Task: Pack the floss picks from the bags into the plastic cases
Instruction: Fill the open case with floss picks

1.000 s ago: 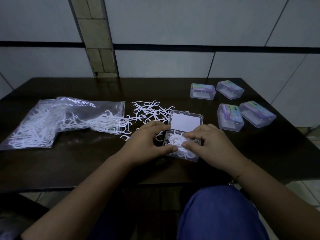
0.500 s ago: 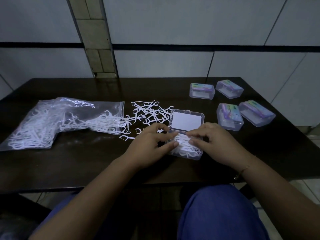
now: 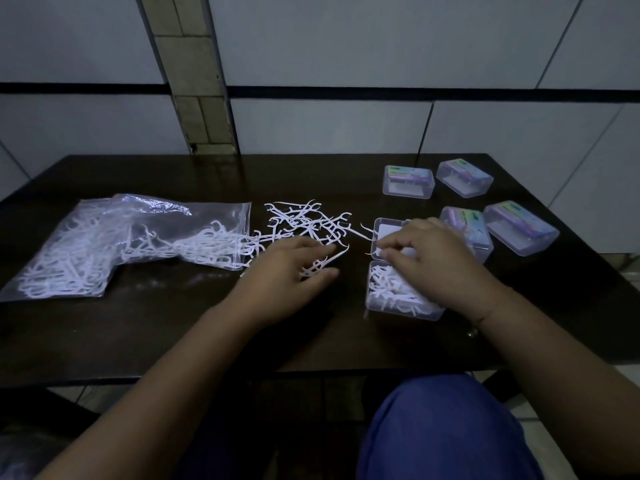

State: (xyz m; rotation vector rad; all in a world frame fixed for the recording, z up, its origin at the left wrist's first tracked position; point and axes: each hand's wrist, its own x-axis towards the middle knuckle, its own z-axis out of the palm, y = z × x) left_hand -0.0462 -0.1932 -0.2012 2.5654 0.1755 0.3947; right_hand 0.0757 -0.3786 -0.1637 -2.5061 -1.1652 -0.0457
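Observation:
An open clear plastic case (image 3: pixel 381 308) sits near the table's front, its tray heaped with white floss picks (image 3: pixel 394 289). Its lid (image 3: pixel 386 228) lies open behind the tray. My right hand (image 3: pixel 436 261) reaches over the tray and pinches the lid's near edge with thumb and curled fingers. My left hand (image 3: pixel 287 275) is left of the case, with a few floss picks (image 3: pixel 320 265) held between thumb and fingers. A loose pile of picks (image 3: pixel 304 220) lies behind it. A clear zip bag (image 3: pixel 114 244) full of picks lies at the left, mouth toward the pile.
Several closed plastic cases with coloured labels stand at the back right, the nearest (image 3: pixel 465 230) just behind my right hand and another (image 3: pixel 408 180) farther back. The dark table (image 3: pixel 156 327) ends close to my lap; a tiled wall rises behind it.
My left hand left the case and moved left to the loose picks, taking hold of a few. My right hand shifted from the tray's picks up to the lid.

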